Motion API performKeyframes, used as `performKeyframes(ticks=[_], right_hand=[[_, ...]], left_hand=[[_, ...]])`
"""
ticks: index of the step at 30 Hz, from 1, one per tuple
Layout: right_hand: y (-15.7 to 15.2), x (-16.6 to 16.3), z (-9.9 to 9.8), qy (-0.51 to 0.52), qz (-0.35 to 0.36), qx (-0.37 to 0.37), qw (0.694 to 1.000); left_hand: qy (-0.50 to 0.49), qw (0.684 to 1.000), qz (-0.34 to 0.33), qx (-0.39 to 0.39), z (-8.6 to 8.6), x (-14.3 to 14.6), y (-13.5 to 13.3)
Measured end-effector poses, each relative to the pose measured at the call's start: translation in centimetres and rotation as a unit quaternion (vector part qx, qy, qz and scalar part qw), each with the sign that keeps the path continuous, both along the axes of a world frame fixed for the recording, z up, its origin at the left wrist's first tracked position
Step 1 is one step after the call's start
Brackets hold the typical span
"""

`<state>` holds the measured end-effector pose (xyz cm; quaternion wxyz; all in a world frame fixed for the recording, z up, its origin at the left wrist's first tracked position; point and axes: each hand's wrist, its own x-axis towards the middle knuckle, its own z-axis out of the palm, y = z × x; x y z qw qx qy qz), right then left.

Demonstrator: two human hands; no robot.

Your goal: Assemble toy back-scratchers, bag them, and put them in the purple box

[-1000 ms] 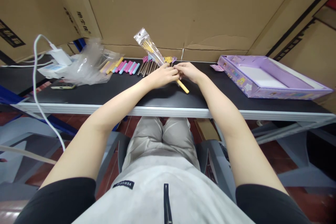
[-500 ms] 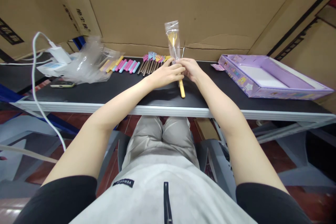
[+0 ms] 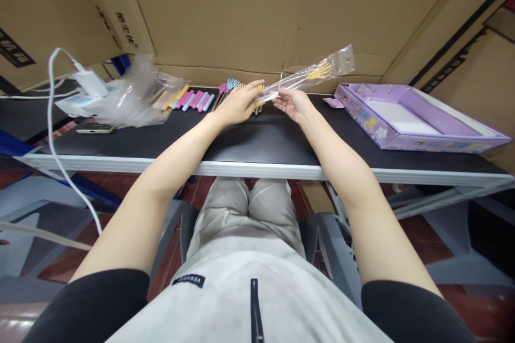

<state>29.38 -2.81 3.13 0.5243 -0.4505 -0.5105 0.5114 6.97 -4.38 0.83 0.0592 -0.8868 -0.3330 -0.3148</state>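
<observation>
A yellow back scratcher in a clear plastic sleeve slants up to the right above the table, its hand-shaped head (image 3: 319,71) near the far end. My left hand (image 3: 240,103) grips its lower, handle end, which the fingers partly hide. At the lower part of the sleeve (image 3: 298,79), my right hand (image 3: 293,105) has its thumb and curled fingers against the plastic. Behind my left hand lies a row of back scratchers (image 3: 232,86) with pink, blue and yellow heads and dark shafts, partly covered. Left of them are pink, blue and yellow handles (image 3: 197,101).
A heap of clear plastic bags (image 3: 139,99) lies on the left, with a phone-like device (image 3: 95,128) in front and a white charger with cable (image 3: 92,83) behind. A shallow purple box (image 3: 438,143) stands on the right. Cardboard walls (image 3: 249,16) rise behind the table.
The bagged back scratcher has swung from nearly upright to slanting right, its head now far right. Its yellow handle no longer sticks out below my hands. My left hand has shifted slightly left.
</observation>
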Motion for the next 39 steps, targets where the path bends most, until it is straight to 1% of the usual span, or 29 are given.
performKeyframes(ticks=[4,7,11,15,18,24,28,31,35,39], right_hand=[[-0.6,-0.4,0.1,-0.008,0.023,0.012,1.000],[-1.0,-0.8,0.1,-0.010,0.034,0.017,0.999],[-1.1,-1.1,-0.1,0.032,0.041,-0.002,0.999],[-1.1,-1.3,-0.6,0.076,0.047,-0.031,0.995],[-1.1,-1.5,-0.9,0.097,0.056,-0.041,0.993],[-1.6,-1.9,-1.2,0.100,0.083,-0.045,0.991],[-2.4,-2.4,-1.1,0.099,0.100,-0.054,0.989],[-2.7,-2.6,-1.0,0.095,0.109,-0.060,0.988],[-2.4,-2.5,-1.0,0.072,0.095,-0.067,0.991],[-1.4,-1.4,-0.9,0.061,0.069,-0.053,0.994]], left_hand=[[-0.010,1.000,0.021,0.012,-0.2,0.3,-0.2],[-0.009,0.999,0.035,0.015,-0.7,0.1,0.3],[-0.009,0.999,0.035,0.006,-1.2,-0.5,1.3],[-0.018,0.999,0.037,-0.019,-1.2,-0.8,1.6],[-0.022,0.998,0.050,-0.030,-1.1,-0.8,1.5],[-0.018,0.995,0.089,-0.033,-1.2,-0.5,1.4],[-0.003,0.991,0.121,-0.058,-0.8,-0.4,1.0],[0.006,0.988,0.131,-0.086,-0.3,-0.3,0.4],[0.026,0.984,0.139,-0.109,0.3,-0.5,0.1],[0.039,0.977,0.173,-0.120,1.2,-1.8,0.0]])
